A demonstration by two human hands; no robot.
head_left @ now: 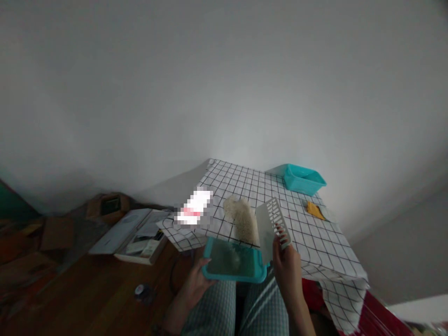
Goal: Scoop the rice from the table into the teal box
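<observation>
My left hand (196,285) is closed on the left end of a teal plastic basin (265,276), holding it at the table's front edge above my lap. A little pale material lies in the basin, too dim to name. In my right hand (287,261) is a flat, pale plastic panel (265,224) with a row of slots, gripped by its slotted right side. The panel stands tilted beside a heap of rice-like pale grains (244,220) spread on the checked tablecloth (241,173). Its lower end comes close to the basin's right end; I cannot tell whether they touch.
A second teal basin (304,181) stands at the back right by the wall, with a yellow item (315,210) in front of it. On the left of the cloth is a pixelated bright object (194,206). An open white box (140,240) and cardboard boxes (108,205) lie left of the table.
</observation>
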